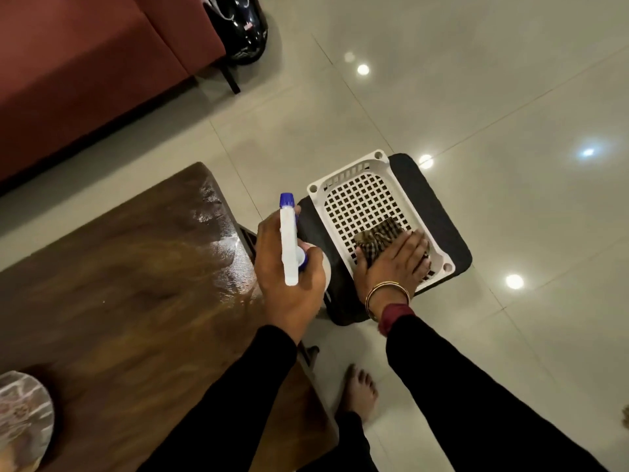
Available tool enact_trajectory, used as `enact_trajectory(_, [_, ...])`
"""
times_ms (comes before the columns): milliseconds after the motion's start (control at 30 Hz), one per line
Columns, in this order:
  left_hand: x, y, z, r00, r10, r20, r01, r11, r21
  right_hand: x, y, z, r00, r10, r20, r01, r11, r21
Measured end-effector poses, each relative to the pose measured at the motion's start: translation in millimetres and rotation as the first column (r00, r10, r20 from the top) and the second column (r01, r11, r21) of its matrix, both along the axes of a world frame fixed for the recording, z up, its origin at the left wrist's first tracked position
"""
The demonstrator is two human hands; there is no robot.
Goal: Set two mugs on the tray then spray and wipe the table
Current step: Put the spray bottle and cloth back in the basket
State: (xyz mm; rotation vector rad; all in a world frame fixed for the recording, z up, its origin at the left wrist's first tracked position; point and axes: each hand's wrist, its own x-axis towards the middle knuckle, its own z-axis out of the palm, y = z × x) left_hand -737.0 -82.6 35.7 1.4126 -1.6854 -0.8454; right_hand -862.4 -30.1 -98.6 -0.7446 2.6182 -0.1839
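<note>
Left grip [289,267] wrapped round spray bottle [288,240] over wet table [119,284] end, right grip [391,264] released, fingers flat on checked cloth [377,237] lying in white tray [340,174], tray on dark stool [439,216] just beside table

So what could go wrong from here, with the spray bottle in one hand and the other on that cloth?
The wet patch lies at the table edge; it might drip onto the glossy floor near the bare foot, a slip risk.
The right hand rests on the cloth in the white tray on a small black stool; a hard tug could shift or tip the tray, as the left hand holds the spray bottle.
</note>
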Motion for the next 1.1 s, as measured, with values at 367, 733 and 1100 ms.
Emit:
enact_trajectory(367, [-78, -71, -24, 0.977, -0.211, -0.031, 0.211, 0.977, -0.012, 3, 26, 23, 0.992, 0.128, -0.003, -0.122, 0.933, -0.340])
enact_trajectory(733, [-130, -86, -78, 0.956, -0.277, -0.100, 0.282, 0.959, 0.036, -4, 28, -3, 0.978, 0.206, 0.037, -0.184, 0.931, -0.314])
enact_trajectory(1100, [-112, -80, -93, 0.960, -0.237, -0.148, 0.261, 0.951, 0.168, -4, 29, -4, 0.978, 0.208, 0.004, -0.196, 0.932, -0.306])
